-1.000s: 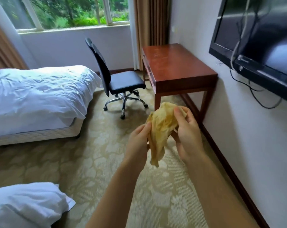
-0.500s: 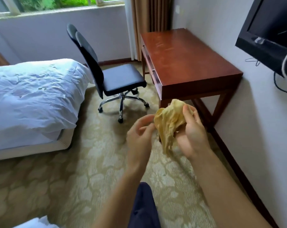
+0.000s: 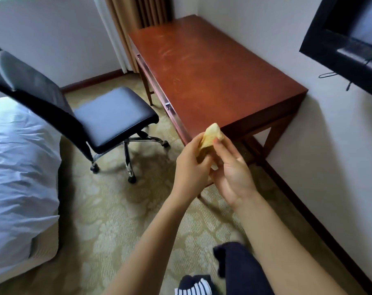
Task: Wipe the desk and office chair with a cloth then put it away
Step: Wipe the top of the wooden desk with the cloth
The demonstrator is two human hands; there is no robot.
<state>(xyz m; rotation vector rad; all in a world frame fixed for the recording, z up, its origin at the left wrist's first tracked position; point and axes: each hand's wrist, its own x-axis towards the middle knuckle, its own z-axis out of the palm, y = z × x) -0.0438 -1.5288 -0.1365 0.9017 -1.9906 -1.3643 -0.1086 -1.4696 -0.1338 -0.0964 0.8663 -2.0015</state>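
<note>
- Now the bed (image 3: 21, 167), with its rumpled white cover, lies well off to the left of the fingers and has slid to the frame's edge; a second ago it filled much of the left side, so the person has walked forward.
- The wooden table (image 3: 212, 73) has gone from far across the room to just beyond the fingertips, its near corner right behind the cloth. Its top shows pale smears and no wiped patch, so I judge that wiping has not begun.
- The black office chair (image 3: 99, 118) stands left of the fingers, beside the table's drawer edge and apart from it, nearer than before and untouched.
- A wall-mounted television (image 3: 346, 35) hangs up and to the right of the fingers.
- The left hand (image 3: 191, 165) and right hand (image 3: 231, 173) meet in front of the table's corner. Left fingers curl around the cloth's lower part; right fingers (image 3: 220, 145) pinch its upper fold.
- The yellow cloth (image 3: 211, 134) was a loose hanging drape a second ago; it is now bunched into a compact wad between both sets of fingers, only a small peak poking above them. That suggests a pad readied for the table, the first surface within reach.
</note>
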